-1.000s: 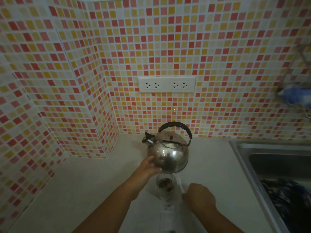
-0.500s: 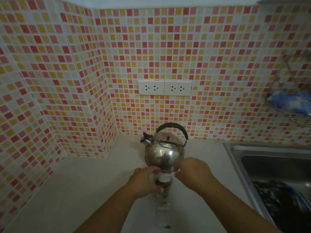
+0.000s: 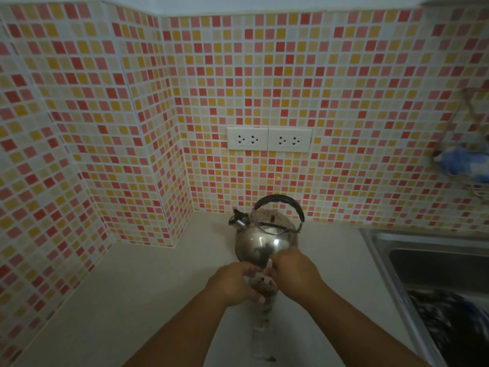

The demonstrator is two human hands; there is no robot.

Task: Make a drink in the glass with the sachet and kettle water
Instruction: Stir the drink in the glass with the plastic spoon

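Note:
A clear glass (image 3: pixel 262 285) with brown grains inside stands on the pale counter (image 3: pixel 132 300), just in front of the steel kettle (image 3: pixel 266 238). My left hand (image 3: pixel 234 283) is wrapped around the glass from the left. My right hand (image 3: pixel 293 271) hovers over the right of the rim, pinching a thin white stick (image 3: pixel 270 264) that points down into the glass; its lower end is hidden. The kettle rests on the counter with its black handle (image 3: pixel 280 201) up and spout (image 3: pixel 238 219) to the left. A pale strip with dark print, perhaps the sachet (image 3: pixel 262 340), lies in front of the glass.
A steel sink (image 3: pixel 434 260) with a dark patterned cloth (image 3: pixel 455 319) inside sits to the right. Tiled walls close the back and left. Two sockets (image 3: pixel 269 139) are above the kettle. A wire rack with a blue cloth (image 3: pixel 465 162) hangs at right.
My right hand lifted the white stick from the counter right of the glass and brought it over the rim. My left hand shifted from the kettle's side down onto the glass.

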